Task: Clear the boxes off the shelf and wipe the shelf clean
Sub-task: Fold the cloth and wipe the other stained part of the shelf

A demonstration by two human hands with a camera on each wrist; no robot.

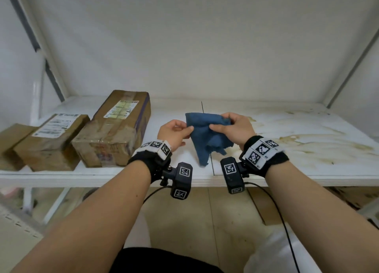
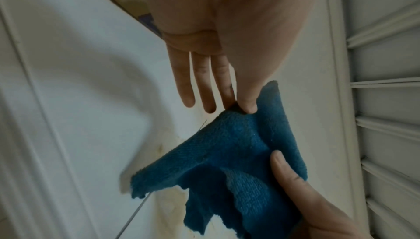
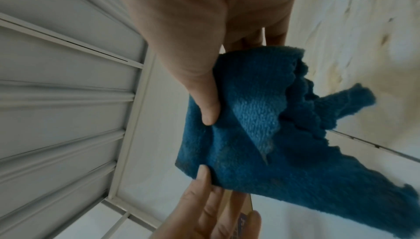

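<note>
Both hands hold a blue cloth [image 1: 206,133] up above the white shelf [image 1: 287,170]. My left hand [image 1: 177,131] pinches its left edge between thumb and forefinger, the other fingers straight. My right hand [image 1: 231,126] grips the cloth's top right part, thumb on the front. The cloth [image 2: 229,154] hangs crumpled, its ragged lower corner just over the shelf. In the right wrist view my thumb presses into the cloth [image 3: 261,131]. Three cardboard boxes stand on the shelf's left end: a large one [image 1: 114,131], a middle one [image 1: 51,141] and a small one [image 1: 12,141].
Yellow-brown stains [image 1: 303,141] cover the right half of the shelf. A seam [image 1: 211,162] runs across the board under the cloth. The shelf's white posts rise at the left [image 1: 47,53] and the right [image 1: 352,67]. Cardboard lies on the floor [image 1: 266,209] below.
</note>
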